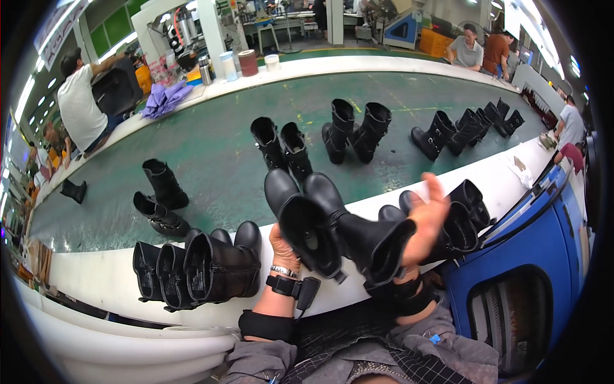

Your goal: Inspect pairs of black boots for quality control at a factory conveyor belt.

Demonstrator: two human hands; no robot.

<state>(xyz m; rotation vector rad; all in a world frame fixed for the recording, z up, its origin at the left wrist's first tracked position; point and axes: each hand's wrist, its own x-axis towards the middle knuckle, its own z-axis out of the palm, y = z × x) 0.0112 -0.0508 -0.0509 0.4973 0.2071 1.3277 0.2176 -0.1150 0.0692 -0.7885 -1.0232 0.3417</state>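
Note:
In front of me two black boots are side by side, toes pointing away and open shaft tops toward me. My left hand (285, 248) is closed on the side of the left black boot (310, 233). Next to the shaft of the right black boot (364, 240), my right hand (425, 221) is raised, fingers stretched out and slightly blurred. Whether its palm touches that shaft I cannot tell. Several black boots (220, 269) stand on the white ledge to the left. More black boots (457, 230) are just beyond my right hand, partly hidden by it.
A green conveyor belt (224, 160) runs beyond the white ledge (96, 275), carrying several pairs of boots. At right stands a blue machine (518, 249). Along the far ledge are a purple cloth (166, 99) and several containers (247, 63). Other people work around the belt.

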